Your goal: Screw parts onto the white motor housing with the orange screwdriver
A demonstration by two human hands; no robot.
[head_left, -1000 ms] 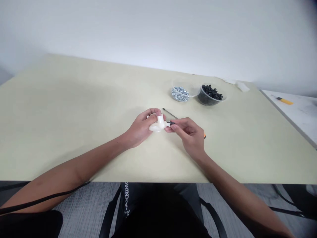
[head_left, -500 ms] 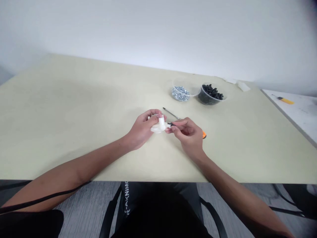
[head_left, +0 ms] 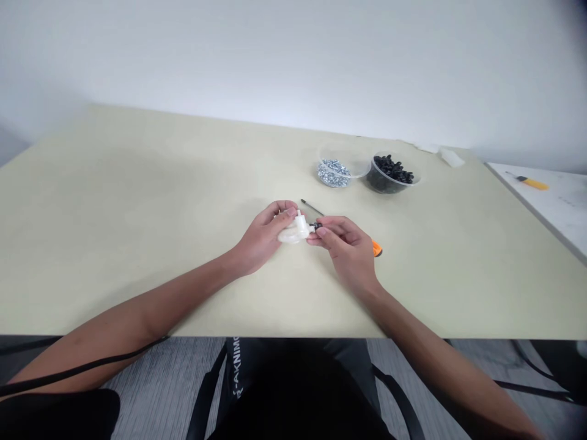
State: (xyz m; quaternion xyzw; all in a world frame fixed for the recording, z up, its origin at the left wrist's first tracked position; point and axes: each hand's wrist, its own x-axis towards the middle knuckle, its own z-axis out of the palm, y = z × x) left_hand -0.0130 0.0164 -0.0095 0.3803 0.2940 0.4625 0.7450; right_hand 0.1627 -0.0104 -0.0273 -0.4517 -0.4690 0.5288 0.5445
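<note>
A white plastic part (head_left: 293, 230) with short stubs is held above the table by my left hand (head_left: 260, 238), whose thumb and fingers are closed round its left side. My right hand (head_left: 351, 249) pinches a small black piece (head_left: 315, 226) against the stub on the right side of the white part. The screwdriver (head_left: 312, 208) lies under my right hand, its shaft showing beyond the fingers and its orange handle (head_left: 376, 248) showing to the right.
A clear bowl of small silvery pieces (head_left: 334, 173) stands behind the hands, beside a bowl of black pieces (head_left: 389, 175). A yellow-handled tool (head_left: 533, 183) lies on a white surface at the far right. Scraps of white material (head_left: 452, 157) lie at the back edge.
The white part has tilted slightly in my left hand. My right fingers have shifted a little on the black piece, and more of it shows.
</note>
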